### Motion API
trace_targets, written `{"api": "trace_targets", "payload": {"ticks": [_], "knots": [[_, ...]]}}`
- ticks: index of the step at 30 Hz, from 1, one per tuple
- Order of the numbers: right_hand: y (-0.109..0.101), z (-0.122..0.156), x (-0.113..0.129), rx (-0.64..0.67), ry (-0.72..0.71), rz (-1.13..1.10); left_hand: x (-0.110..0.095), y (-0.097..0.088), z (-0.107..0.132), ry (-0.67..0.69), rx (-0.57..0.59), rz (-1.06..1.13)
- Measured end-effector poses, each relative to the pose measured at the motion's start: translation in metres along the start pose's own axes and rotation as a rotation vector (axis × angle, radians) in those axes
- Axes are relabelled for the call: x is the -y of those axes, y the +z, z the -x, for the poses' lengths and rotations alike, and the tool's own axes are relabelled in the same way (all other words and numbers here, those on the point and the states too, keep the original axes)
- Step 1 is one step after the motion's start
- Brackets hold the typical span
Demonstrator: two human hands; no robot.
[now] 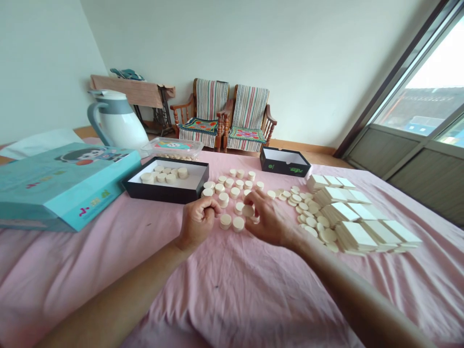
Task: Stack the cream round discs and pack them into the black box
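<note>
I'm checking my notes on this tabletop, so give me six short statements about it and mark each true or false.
1. The right hand holds a disc, with the left hand to its left. True.
2. The left hand lies flat, fingers spread. False: the left hand is curled.
3. The jug stands behind the blue box. True.
4. The blue box is right of both hands. False: the blue box is left of them.
5. One black tray holds several discs. True.
6. The jug is red all over. False: the jug is white and grey.
</note>
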State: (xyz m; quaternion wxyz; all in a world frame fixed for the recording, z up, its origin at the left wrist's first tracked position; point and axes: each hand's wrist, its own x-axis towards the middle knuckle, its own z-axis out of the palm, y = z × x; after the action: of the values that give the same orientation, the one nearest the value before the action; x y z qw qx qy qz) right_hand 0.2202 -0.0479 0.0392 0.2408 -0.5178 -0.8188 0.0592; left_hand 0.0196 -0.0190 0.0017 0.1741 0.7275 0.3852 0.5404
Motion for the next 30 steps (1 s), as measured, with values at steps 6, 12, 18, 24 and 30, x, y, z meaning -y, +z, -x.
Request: {"api": "trace_targets", "payload": {"ticks": [6,12,18,24,30], "knots": [[-0.024,-0.025,-0.104,-0.023,0.210,0.041,-0.008,0.004,0.004,0.143,0.088,-0.043],[-0.013,-0.057,-0.170,0.070,0.215,0.057,-0.012,0.003,0.007,0.131,0.129,-0.021],[0.008,-0.098,-0.194,0.160,0.122,0.065,-0.014,0.004,0.012,0.156,0.200,-0.032],[0.017,-0.119,-0.201,0.200,0.102,0.075,-0.011,0.004,0.010,0.164,0.233,-0.021],[0.016,-0.120,-0.198,0.239,0.103,0.101,-0.007,0.004,0.008,0.130,0.221,-0.033]]}}
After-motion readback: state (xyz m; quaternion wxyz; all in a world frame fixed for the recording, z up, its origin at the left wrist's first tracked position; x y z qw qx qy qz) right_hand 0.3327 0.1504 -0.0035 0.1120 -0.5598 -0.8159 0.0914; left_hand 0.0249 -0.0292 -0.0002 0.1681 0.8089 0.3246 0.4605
